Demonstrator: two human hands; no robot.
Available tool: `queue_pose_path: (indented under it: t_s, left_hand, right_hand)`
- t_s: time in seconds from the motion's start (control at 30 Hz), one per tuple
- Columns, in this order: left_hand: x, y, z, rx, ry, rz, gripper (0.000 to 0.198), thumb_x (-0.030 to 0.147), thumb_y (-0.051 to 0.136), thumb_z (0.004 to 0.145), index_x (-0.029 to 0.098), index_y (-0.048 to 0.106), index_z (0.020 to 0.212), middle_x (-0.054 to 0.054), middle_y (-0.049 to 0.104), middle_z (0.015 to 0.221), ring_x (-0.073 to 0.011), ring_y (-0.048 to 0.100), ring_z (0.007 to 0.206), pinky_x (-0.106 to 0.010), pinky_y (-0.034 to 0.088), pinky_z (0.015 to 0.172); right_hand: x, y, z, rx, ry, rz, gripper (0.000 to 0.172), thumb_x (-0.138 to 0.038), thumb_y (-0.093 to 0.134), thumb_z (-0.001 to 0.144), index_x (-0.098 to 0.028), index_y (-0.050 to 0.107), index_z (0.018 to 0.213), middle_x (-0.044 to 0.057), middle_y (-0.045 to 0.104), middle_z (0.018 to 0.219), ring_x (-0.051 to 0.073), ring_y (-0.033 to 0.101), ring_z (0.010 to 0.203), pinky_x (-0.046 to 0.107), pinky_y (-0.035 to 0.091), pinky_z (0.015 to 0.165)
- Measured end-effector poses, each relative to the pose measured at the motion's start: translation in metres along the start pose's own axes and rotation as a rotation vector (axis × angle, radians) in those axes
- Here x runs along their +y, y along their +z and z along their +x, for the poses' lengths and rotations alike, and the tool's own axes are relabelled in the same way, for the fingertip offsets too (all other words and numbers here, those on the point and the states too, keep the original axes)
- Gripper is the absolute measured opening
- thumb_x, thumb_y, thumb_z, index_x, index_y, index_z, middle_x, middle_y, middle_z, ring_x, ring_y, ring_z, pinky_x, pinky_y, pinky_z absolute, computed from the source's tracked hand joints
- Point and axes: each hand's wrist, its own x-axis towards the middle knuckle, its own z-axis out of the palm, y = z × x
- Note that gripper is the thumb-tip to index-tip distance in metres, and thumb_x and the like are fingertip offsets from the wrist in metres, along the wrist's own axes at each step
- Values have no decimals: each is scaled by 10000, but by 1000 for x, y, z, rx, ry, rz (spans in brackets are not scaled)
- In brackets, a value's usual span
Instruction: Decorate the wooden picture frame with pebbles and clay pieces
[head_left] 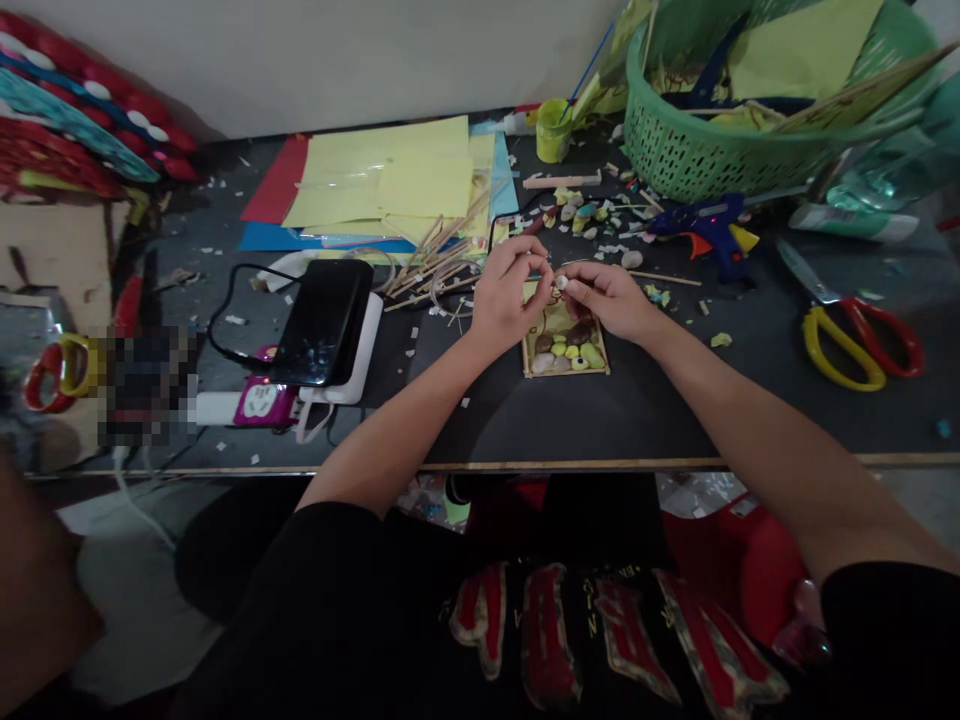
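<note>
A small framed panel (534, 330) lies flat on the dark table, with brown, grey, yellow and green pebbles (573, 352) set along its near part. Over its far edge, my right hand (609, 298) pinches a small whitish pebble (561, 283) between thumb and fingertips. My left hand (510, 295) is just left of it, thumb and forefinger brought together close to the pebble. What those left fingertips hold, if anything, is too small to make out. Both hands partly cover the top of the panel.
Behind stand a green basket (750, 155) and a yellow paint pot (553, 132). A blue glue gun (712, 232) and scissors (855, 330) lie right. Left are thin sticks (435, 260), coloured paper (360, 170), a phone (322, 322) and a power strip (262, 402). Another person's arm (37, 580) shows lower left.
</note>
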Motion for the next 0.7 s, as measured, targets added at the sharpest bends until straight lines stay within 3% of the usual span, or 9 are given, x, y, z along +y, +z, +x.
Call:
queue_pose_path:
  t_s: [0.33, 0.53, 0.7]
  left_hand:
    - [6, 4, -1, 25, -85, -112, 306, 458, 395, 989, 211, 562, 916, -94, 596, 1121, -196, 599, 1065, -387, 523, 927]
    - [1, -9, 7, 133, -231, -91, 378, 548, 380, 984, 225, 554, 894, -96, 609, 1087, -182, 606, 990, -325, 526, 728]
    - [-5, -11, 9, 163, -203, -158, 373, 512, 383, 998, 232, 578, 850, -72, 655, 1057, -176, 613, 1054, -361, 511, 888]
  right_hand:
    - [0, -2, 0, -30, -47, -19, 442, -612, 661, 805, -189, 625, 930, -41, 531, 623, 83, 485, 530, 241, 405, 526]
    - [0, 0, -3, -104, -36, -112, 356, -520, 641, 853, -176, 657, 944, -40, 519, 617, 80, 469, 536, 233, 385, 506]
    - [-1, 0, -3, -21, -12, -51, 370, -534, 667, 828, -191, 679, 966, -39, 523, 603, 84, 489, 538, 235, 403, 523]
